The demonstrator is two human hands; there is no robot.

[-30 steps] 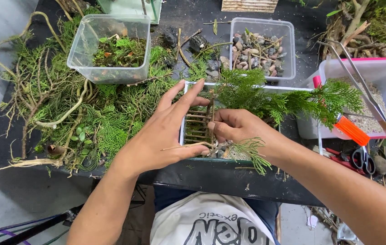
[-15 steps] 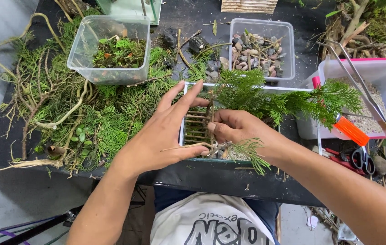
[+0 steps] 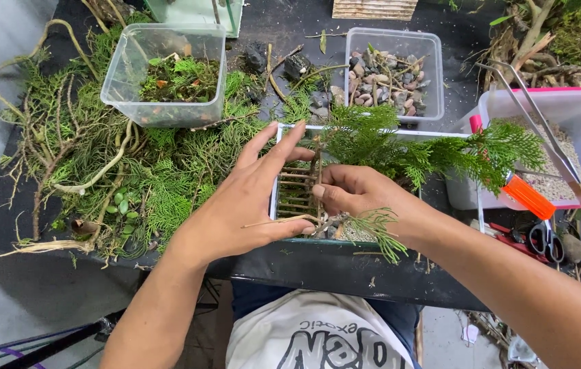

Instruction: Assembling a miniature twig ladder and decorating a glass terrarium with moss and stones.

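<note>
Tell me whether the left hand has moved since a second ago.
No. The left hand lies in the same spot, fingers spread at the glass tank's left edge, beside the twig ladder.

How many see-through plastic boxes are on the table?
3, maybe more hidden. One with moss sits far left, one with pebbles is far middle, and a big pink-rimmed one is at the right.

Landmark: small clear rectangular glass tank [image 3: 290,130] at front edge of black worktop [image 3: 317,263].

Above tank: green conifer sprigs [image 3: 399,147] overhang the opening.
Left of tank: heaped cuttings and bare roots [image 3: 99,171].
Behind tank: clear plastic tub of stones [image 3: 393,65]; narrow bare strip between.
Right of tank: pink-rimmed clear bin [image 3: 563,137], long steel tweezers [image 3: 543,130] leaning.
In front of tank: open worktop.
</note>
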